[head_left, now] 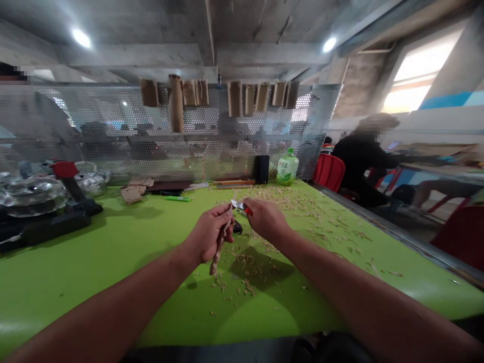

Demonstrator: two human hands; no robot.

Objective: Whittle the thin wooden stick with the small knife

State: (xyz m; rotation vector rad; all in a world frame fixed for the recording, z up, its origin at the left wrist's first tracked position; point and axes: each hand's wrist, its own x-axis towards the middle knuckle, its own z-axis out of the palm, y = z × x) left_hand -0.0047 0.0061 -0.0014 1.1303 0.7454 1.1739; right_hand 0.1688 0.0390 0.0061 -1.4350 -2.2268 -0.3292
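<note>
My left hand [207,234] is closed around a slim carved wooden stick [215,263], whose knobby lower end hangs below the palm. In my right hand [267,218] is a craft knife [238,204] with a red part on its handle. Its blade points left and meets, or nearly meets, the stick's upper end by my left thumb; exact contact is too small to tell. Curled wood shavings [247,259] lie scattered on the green tabletop [113,282] under and beyond both hands. A small dark object [237,228] sits just behind my left fingers, partly hidden.
Along the back stand a green-labelled bottle [286,170] and a black box [261,169], near a bright green tool [177,198] and flat wooden pieces [133,191]. Glass teapots [34,194] are at left. Wooden blocks [235,98] hang on a perforated metal screen [207,151]. Other people sit nearby.
</note>
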